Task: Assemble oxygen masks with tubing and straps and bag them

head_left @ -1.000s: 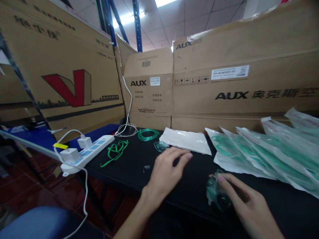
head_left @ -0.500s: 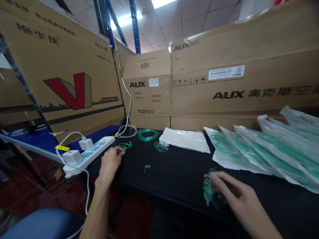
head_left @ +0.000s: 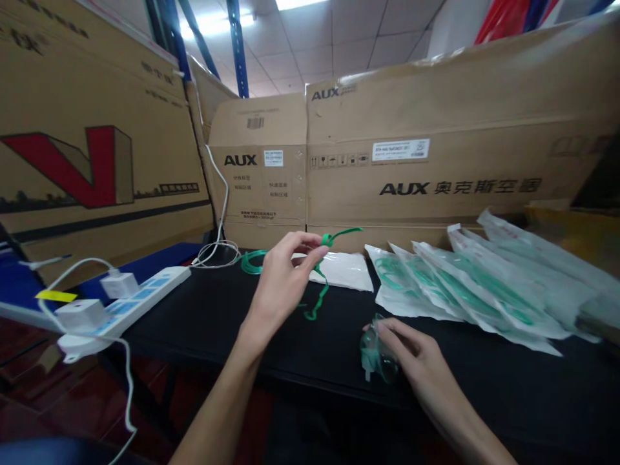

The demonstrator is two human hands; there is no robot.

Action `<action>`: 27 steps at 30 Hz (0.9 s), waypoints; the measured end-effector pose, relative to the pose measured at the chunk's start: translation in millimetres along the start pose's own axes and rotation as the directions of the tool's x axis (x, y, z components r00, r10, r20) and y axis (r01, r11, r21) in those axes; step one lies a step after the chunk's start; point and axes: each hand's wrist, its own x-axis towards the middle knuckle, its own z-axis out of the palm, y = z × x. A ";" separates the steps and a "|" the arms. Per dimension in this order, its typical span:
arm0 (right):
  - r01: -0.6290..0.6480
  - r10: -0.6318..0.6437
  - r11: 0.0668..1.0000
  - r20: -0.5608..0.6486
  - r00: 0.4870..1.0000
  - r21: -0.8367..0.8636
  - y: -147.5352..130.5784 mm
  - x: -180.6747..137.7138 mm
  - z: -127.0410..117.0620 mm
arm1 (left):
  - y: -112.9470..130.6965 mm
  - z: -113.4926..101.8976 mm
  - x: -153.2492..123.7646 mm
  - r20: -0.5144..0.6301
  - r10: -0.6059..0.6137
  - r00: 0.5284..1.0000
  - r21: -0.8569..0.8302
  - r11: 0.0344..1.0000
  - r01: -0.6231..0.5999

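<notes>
Raised above the black table [head_left: 213,316], my left hand [head_left: 285,274] pinches a green elastic strap [head_left: 323,298]. One end of the strap sticks out to the right, and a curled end dangles below the fingers. Lower on the right, my right hand [head_left: 411,352] is closed on the edge of a clear green oxygen mask [head_left: 372,352], tilted on its side close to the tabletop. Behind my left hand lies a white packet [head_left: 346,271], partly covered by the hand and strap. A coil of green tubing [head_left: 250,262] is also partly behind that hand.
Several clear-and-white pouches with green contents [head_left: 450,284] overlap on the right. A white power strip [head_left: 159,284] with plugged-in adapters and a loose white cable [head_left: 130,387] lies on the left. Cardboard boxes [head_left: 349,200] wall off the back.
My left hand has lifted the green strap off the table and carried it right, toward the middle. My right hand still holds the mask. The camera view has turned to the right.
</notes>
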 end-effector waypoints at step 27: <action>0.118 0.115 0.838 -0.384 0.916 0.532 4.3 7.1 -26.5 | -28.4 93.8 -65.1 0.575 0.000 0.818 0.409 0.866 -0.287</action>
